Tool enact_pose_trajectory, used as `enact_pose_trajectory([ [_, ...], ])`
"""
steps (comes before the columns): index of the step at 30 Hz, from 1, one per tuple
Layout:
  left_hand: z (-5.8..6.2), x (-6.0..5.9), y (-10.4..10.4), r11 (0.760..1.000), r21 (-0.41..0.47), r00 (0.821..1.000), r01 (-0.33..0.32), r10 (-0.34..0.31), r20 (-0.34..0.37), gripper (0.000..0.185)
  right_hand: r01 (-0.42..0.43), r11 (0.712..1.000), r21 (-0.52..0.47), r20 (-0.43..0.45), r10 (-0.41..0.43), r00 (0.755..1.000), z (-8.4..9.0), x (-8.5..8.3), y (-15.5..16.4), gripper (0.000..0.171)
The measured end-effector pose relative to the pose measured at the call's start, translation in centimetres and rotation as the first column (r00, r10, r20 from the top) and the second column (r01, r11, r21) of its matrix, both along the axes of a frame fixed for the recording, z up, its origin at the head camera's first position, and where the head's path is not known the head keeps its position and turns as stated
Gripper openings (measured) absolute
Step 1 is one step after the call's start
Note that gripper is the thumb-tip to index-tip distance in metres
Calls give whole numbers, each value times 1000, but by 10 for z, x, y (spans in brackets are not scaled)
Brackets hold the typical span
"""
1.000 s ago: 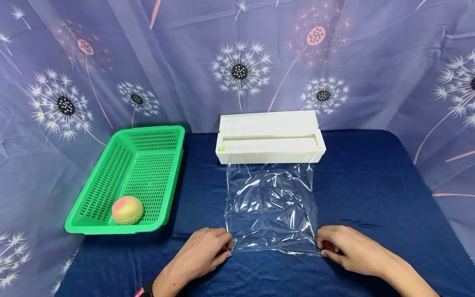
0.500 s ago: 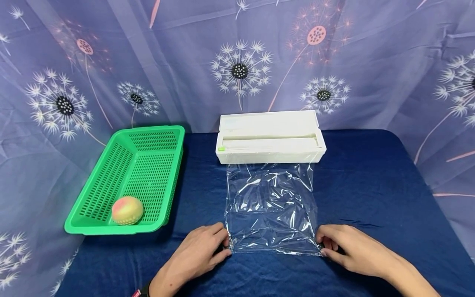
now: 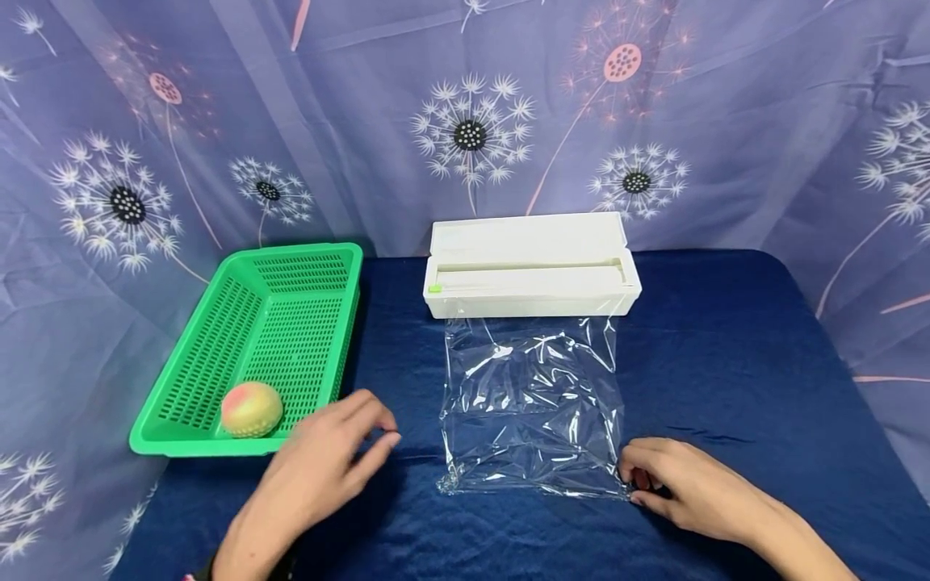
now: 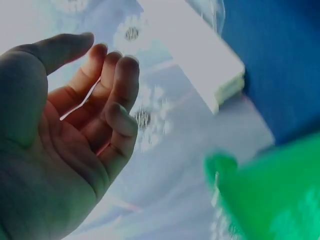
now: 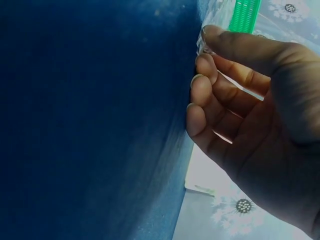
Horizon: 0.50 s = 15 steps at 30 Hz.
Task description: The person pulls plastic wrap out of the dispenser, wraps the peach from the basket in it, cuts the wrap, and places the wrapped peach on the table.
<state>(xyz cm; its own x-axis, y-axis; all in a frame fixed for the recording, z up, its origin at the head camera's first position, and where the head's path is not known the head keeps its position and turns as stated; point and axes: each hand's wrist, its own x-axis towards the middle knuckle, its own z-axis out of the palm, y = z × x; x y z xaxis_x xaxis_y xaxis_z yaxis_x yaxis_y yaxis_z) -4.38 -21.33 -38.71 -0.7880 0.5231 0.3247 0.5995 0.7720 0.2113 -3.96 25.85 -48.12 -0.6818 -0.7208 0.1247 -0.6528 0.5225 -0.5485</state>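
Observation:
A sheet of clear plastic wrap point(image 3: 534, 403) lies over the blue cloth, running from a white dispenser box point(image 3: 534, 303) at the back, whose lid is up. At the sheet's near right corner, my right hand point(image 3: 686, 488) pinches the film between thumb and fingertip; the right wrist view shows the film at the thumb tip. My left hand point(image 3: 320, 460) is off the sheet, fingers loosely bent and holding nothing, beside the near right corner of the green basket point(image 3: 350, 323). Inside the basket, near its front, sits a peach point(image 3: 251, 409) with a pink blush.
A small green slider point(image 3: 434, 288) sits at the left end of the box's front edge. Behind the table hangs a purple curtain point(image 3: 349, 121) with dandelion prints. Blue cloth point(image 3: 726, 347) stretches right of the film.
My left hand has let go of the film's near left corner and moved left toward the basket. That corner now lies bunched on the cloth. My right hand has stayed in place.

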Motion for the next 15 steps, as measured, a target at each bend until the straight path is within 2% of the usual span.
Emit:
enact_pose_trajectory([
  [3,16,-5,-20,997,4,996,-74,74,-55,8,0,1000,4,0,0,1000,0,-1,0,39],
  [7,30,-14,-49,981,-9,977,-195,193,-94,11,1,1000,10,7,-1,1000,0,-1,0,39],
  [9,33,-19,-63,970,-14,967,-243,242,-83,14,2,1000,13,11,-2,1000,0,-1,0,39],
  [11,34,-23,-76,961,-19,960,-276,275,-42,16,3,1000,15,13,-4,1000,0,-1,0,39],
  [15,31,-31,-98,956,-49,957,-290,291,17,14,1,1000,14,12,-2,1000,0,-1,-1,40],
])
